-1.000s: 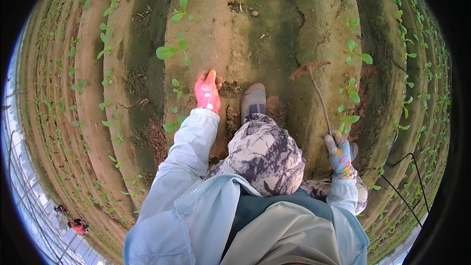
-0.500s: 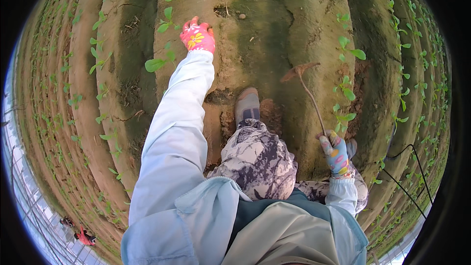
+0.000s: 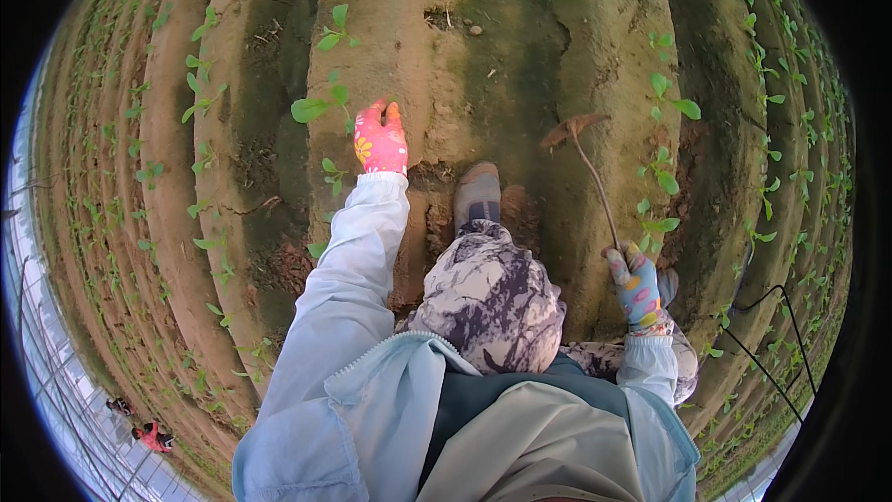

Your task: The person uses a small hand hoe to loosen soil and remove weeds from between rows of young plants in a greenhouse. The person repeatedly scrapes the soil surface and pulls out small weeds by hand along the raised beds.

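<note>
My left hand (image 3: 380,138), in a pink flowered glove, is over the left soil bed, just right of a leafy green seedling (image 3: 314,110). Its fingers are loosely curled, thumb and fingertip apart, and nothing shows between them. My right hand (image 3: 636,288), gloved in a colourful dotted pattern, is wrapped around the thin handle of a small hand hoe (image 3: 595,180). The hoe's rusty blade (image 3: 573,128) hangs over the ridge to the right of my front foot. Close to the handle stand several seedlings, one of them a low leafy seedling (image 3: 662,170).
My front shoe (image 3: 478,195) is planted in the furrow between two beds. Rows of seedlings run along both sides. A bent black wire or tube (image 3: 785,311) lies at the right. Far off at lower left is a person in red (image 3: 152,437).
My left hand has drawn back toward me along the bed, past the large-leafed seedling. My right hand and the hoe stay almost in place.
</note>
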### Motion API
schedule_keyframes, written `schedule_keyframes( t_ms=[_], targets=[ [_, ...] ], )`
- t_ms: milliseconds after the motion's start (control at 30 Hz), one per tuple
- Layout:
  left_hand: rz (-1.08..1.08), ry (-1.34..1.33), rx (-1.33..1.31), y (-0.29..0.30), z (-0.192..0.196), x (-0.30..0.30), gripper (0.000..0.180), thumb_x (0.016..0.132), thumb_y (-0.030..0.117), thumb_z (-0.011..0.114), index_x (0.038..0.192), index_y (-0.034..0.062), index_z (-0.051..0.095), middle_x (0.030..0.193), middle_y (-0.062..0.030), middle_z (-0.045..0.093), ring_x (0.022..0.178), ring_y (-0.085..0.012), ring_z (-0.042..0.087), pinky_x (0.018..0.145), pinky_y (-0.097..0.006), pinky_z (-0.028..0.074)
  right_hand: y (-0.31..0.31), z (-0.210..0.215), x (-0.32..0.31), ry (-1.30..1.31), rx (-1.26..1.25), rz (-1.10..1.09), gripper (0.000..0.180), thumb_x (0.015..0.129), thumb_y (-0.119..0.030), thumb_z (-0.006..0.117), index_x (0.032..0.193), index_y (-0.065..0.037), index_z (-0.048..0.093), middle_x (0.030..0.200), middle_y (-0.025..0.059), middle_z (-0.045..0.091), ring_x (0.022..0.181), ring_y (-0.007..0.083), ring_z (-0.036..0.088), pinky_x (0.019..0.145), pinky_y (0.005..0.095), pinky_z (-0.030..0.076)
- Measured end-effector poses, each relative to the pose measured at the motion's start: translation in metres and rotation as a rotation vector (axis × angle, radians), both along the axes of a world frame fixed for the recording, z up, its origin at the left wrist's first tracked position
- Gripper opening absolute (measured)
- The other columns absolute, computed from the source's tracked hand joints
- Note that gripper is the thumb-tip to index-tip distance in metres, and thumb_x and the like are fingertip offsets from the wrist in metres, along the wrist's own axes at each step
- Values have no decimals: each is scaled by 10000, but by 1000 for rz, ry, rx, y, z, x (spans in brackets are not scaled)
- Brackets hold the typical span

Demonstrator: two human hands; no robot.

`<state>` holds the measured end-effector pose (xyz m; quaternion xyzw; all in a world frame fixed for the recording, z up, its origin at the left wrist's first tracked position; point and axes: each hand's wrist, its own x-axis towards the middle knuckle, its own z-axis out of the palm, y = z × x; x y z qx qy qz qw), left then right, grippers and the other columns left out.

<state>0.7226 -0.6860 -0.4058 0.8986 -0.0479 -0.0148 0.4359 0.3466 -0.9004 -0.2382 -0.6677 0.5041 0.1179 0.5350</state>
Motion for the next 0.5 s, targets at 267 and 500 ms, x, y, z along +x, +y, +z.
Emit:
schedule_keyframes(
  t_ms=[267,500],
  targets=[
    [-47,-267,144,18,-4,-25,464,847,28,603,1309,32,557,1218,-231,543,1091,-388,545,947,-416,451,4,-8,-7,-22,-42,9,265,945,-301,605,970,-39,641,658,2,539,613,100,501,579,276,414],
    [-114,-190,173,35,2,-81,454,794,6,615,1247,36,596,1236,-206,558,1155,-379,524,981,-447,435,5,-10,-2,0,-37,33,255,946,-285,610,952,-31,630,652,-7,532,608,90,483,574,272,408]
  ],
)
